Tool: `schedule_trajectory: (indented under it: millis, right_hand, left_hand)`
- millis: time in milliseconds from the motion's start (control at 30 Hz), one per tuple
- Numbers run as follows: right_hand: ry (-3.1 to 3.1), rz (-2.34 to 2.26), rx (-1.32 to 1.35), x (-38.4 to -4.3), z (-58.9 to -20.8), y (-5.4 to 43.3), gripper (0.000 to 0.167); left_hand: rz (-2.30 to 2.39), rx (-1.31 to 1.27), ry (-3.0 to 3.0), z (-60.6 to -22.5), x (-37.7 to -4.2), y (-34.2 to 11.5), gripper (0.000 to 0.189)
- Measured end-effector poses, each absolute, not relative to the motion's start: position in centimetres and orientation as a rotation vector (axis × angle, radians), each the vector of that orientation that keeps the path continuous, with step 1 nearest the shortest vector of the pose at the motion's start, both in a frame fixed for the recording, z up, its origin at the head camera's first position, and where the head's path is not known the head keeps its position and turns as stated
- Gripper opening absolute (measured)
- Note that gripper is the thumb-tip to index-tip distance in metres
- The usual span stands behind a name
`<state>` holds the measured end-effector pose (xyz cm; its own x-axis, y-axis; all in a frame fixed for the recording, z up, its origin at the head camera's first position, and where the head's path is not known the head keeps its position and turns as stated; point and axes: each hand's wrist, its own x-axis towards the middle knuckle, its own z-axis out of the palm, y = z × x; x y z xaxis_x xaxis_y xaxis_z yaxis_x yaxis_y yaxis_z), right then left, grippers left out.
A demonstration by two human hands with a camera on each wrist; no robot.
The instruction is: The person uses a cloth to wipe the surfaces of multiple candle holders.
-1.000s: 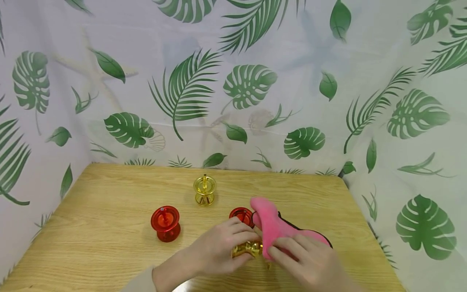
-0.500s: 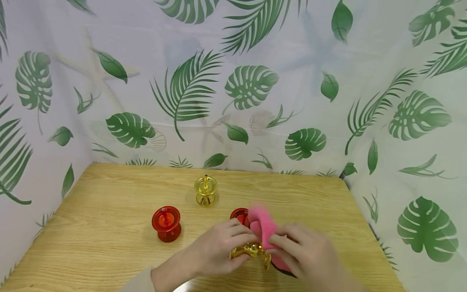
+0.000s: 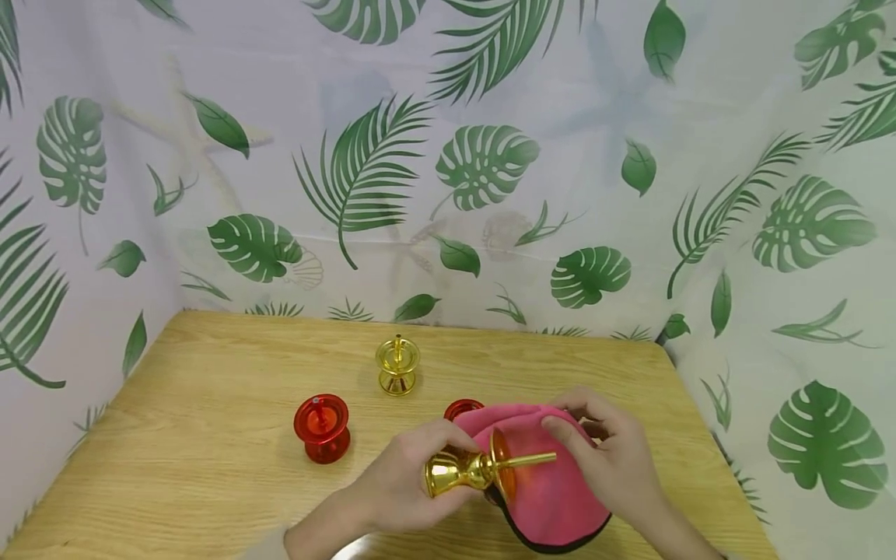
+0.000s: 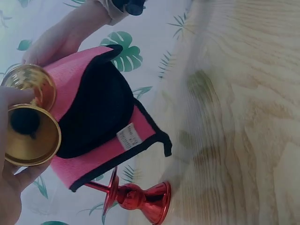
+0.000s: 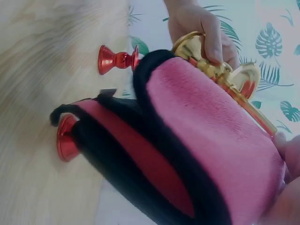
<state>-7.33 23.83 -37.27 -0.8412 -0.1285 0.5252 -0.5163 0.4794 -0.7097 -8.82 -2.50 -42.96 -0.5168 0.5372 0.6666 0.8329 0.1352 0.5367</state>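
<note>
My left hand grips a shiny gold candle holder by its base and stem. It lies on its side, its dish and long spike pointing right. A pink cloth with black edging spreads behind the dish and spike, pinched along its upper right part by my right hand. In the left wrist view the cloth shows a black inner side and a small white label. The right wrist view has the spike running along the cloth's far edge, near the right fingertips.
A red candle holder stands just behind the cloth, mostly hidden in the head view. Another red candle holder stands to the left, and a gold one farther back. Leaf-print fabric walls the wooden table.
The cloth, bunched around the spike end before, now spreads open behind it. My right hand has shifted up and right. The candle holder's dish and spike have come into view, pointing right.
</note>
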Motion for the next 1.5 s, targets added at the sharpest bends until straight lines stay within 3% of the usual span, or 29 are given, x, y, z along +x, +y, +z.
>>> schedule_trajectory:
  millis: [267, 600, 800, 1033, 1233, 1500]
  right_hand:
    - [-2.193, 1.524, 0.380, -7.4, -38.0, 22.9, 0.014]
    - [-2.108, 1.499, 0.375, -7.1, -39.2, 21.4, 0.009]
    - [-1.966, 1.587, 0.378, -6.7, -39.6, 20.4, 0.008]
    - [-1.904, 1.523, 0.351, -6.4, -39.4, 20.2, 0.010]
    - [-1.780, 1.753, 0.447, -6.1, -39.2, 20.0, 0.011]
    - [-1.994, 1.603, 0.256, -5.1, -39.3, 19.3, 0.025]
  left_hand:
    - [-1.921, -0.926, -2.130, -42.9, -8.1, -1.7, 0.036]
    - [-2.204, -0.504, -1.979, -41.8, -7.8, 0.3, 0.033]
    - [-2.322, -0.446, -1.966, -41.3, -7.5, 0.8, 0.038]
    - [-2.382, -0.443, -2.092, -40.2, -7.2, 0.3, 0.066]
    - [-2.491, -0.428, -2.145, -39.3, -7.4, -0.2, 0.066]
    - [-2.480, -0.329, -2.192, -39.0, -7.4, -0.2, 0.062]
